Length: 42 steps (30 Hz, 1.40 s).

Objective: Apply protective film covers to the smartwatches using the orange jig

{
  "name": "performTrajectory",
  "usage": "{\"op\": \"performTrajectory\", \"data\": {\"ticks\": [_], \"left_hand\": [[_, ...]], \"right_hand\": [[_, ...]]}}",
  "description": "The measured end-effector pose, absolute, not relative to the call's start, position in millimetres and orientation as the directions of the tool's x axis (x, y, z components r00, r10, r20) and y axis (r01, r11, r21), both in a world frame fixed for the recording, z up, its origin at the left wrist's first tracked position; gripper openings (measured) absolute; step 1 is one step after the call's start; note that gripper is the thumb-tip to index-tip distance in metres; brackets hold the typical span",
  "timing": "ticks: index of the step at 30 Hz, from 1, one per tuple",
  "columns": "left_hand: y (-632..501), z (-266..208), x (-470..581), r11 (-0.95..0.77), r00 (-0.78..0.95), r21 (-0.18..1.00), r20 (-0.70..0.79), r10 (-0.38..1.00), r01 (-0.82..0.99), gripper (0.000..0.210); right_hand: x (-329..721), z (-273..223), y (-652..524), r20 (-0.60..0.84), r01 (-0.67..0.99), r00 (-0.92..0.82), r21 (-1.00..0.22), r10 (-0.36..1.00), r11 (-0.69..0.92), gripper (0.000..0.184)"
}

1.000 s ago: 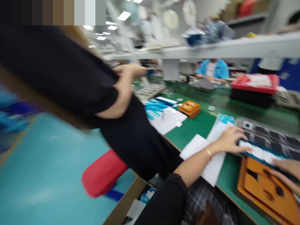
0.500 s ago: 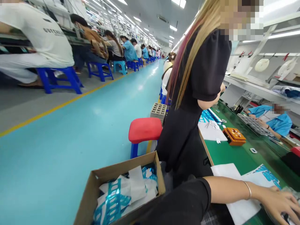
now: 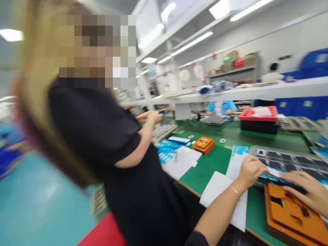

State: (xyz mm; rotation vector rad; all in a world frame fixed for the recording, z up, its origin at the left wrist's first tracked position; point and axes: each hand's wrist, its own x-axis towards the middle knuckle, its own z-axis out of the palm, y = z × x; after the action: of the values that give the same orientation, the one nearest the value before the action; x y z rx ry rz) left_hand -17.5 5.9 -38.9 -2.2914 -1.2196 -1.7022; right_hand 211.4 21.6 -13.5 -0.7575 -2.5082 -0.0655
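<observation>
My left hand [image 3: 251, 172] is closed, its thumb and fingertips pinching the near end of a small white piece [image 3: 273, 172]. My right hand [image 3: 304, 189] comes in from the right edge with fingers stretched out and thumb apart. Its fingertips reach the other end of the white piece. Below the right hand lies an orange fixture block [image 3: 294, 218] with dark inserts. Just behind both hands is a clear tray [image 3: 287, 159] with rows of dark compartments. Blur hides the piece's details.
White backing paper [image 3: 217, 188] lies left of my wrist, beside a white-and-blue sheet [image 3: 237, 157]. A second orange fixture [image 3: 203, 145] sits farther left. A co-worker in black [image 3: 123, 136] stands close on my left. A red-topped black bin [image 3: 258, 119] stands behind the tray.
The view has swung right, from the aisle and cardboard box to the bench. My left hand now pinches the small white piece, and my right hand has come into view.
</observation>
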Motion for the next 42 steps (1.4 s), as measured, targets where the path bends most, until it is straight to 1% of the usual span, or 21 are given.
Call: {"op": "performTrajectory", "data": {"ticks": [1,2,3,5,7,9,11,16,19,21,23,25,27,28,30,31,32,34,36,38,42], "left_hand": [[3,-41,-17,-0.699,0.068,0.439,0.819,0.569,0.564,0.035],[0,-41,-17,-0.7,0.044,0.476,0.81,0.584,0.532,0.038],[-3,-40,-17,-0.697,0.017,0.512,0.8,0.6,0.503,0.037],[-7,-38,-18,-0.673,-0.094,0.594,0.776,0.623,0.442,0.034],[-8,-36,-20,-0.631,-0.223,0.681,0.725,0.652,0.371,0.044],[-9,-35,-22,-0.578,-0.282,0.758,0.65,0.705,0.302,0.05],[-9,-34,-22,-0.515,-0.272,0.817,0.574,0.772,0.26,0.052],[-11,-30,-19,-0.384,-0.227,0.896,0.431,0.873,0.225,0.039],[-14,-27,-15,-0.352,-0.187,0.912,0.391,0.901,0.211,0.038],[-16,-24,-12,-0.358,-0.16,0.909,0.394,0.905,0.215,0.038],[-20,-21,-9,-0.386,-0.124,0.894,0.42,0.899,0.226,0.039],[-23,-19,-7,-0.418,-0.091,0.875,0.45,0.889,0.244,0.038],[-26,-18,-6,-0.488,-0.038,0.806,0.529,0.848,0.336,0.036],[-27,-18,-6,-0.544,0.005,0.737,0.592,0.806,0.401,0.035],[-28,-18,-7,-0.673,0.132,0.536,0.724,0.677,0.509,0.032],[-28,-18,-7,-0.729,0.197,0.433,0.773,0.603,0.531,0.03],[-28,-17,-8,-0.771,0.247,0.355,0.805,0.54,0.528,0.028],[-27,-15,-9,-0.827,0.318,0.251,0.836,0.447,0.504,0.022],[-27,-13,-9,-0.853,0.364,0.198,0.841,0.401,0.483,0.018],[-28,-11,-9,-0.861,0.392,0.172,0.836,0.385,0.478,0.016],[-29,-10,-11,-0.85,0.424,0.169,0.808,0.41,0.499,0.019]], "right_hand": [[217,-18,16,0.553,0.482,-0.685,-0.146,0.475,0.864,0.025],[220,-20,13,0.596,0.464,-0.658,-0.159,0.459,0.871,0.029],[220,-20,12,0.656,0.489,-0.597,-0.158,0.462,0.858,0.034],[219,-18,13,0.729,0.538,-0.511,-0.143,0.456,0.831,0.037],[217,-16,14,0.779,0.575,-0.442,-0.136,0.446,0.806,0.036],[216,-16,13,0.81,0.612,-0.392,-0.125,0.436,0.781,0.036],[215,-17,9,0.82,0.626,-0.388,-0.1,0.421,0.773,0.035],[216,-21,7,0.825,0.581,-0.462,0.003,0.327,0.814,0.031],[218,-17,7,0.793,0.532,-0.517,0.004,0.322,0.846,0.026],[216,-12,4,0.774,0.496,-0.553,0.009,0.307,0.868,0.028],[212,-7,-2,0.764,0.484,-0.573,0.026,0.295,0.875,0.031],[207,-5,-7,0.772,0.483,-0.573,0.048,0.274,0.874,0.029],[202,-4,-11,0.793,0.483,-0.557,0.068,0.246,0.873,0.028],[201,-4,-12,0.806,0.475,-0.548,0.077,0.226,0.877,0.028],[199,-5,-12,0.823,0.451,-0.537,0.093,0.186,0.888,0.029],[199,-6,-12,0.826,0.439,-0.537,0.1,0.172,0.893,0.029],[199,-6,-12,0.826,0.43,-0.54,0.106,0.162,0.897,0.028],[200,-6,-12,0.818,0.412,-0.552,0.103,0.159,0.905,0.028],[201,-6,-12,0.814,0.386,-0.556,0.069,0.172,0.92,0.028],[202,-6,-12,0.806,0.352,-0.556,0.009,0.202,0.936,0.028],[206,-4,-11,0.798,0.317,-0.541,-0.099,0.266,0.943,0.027]]}}
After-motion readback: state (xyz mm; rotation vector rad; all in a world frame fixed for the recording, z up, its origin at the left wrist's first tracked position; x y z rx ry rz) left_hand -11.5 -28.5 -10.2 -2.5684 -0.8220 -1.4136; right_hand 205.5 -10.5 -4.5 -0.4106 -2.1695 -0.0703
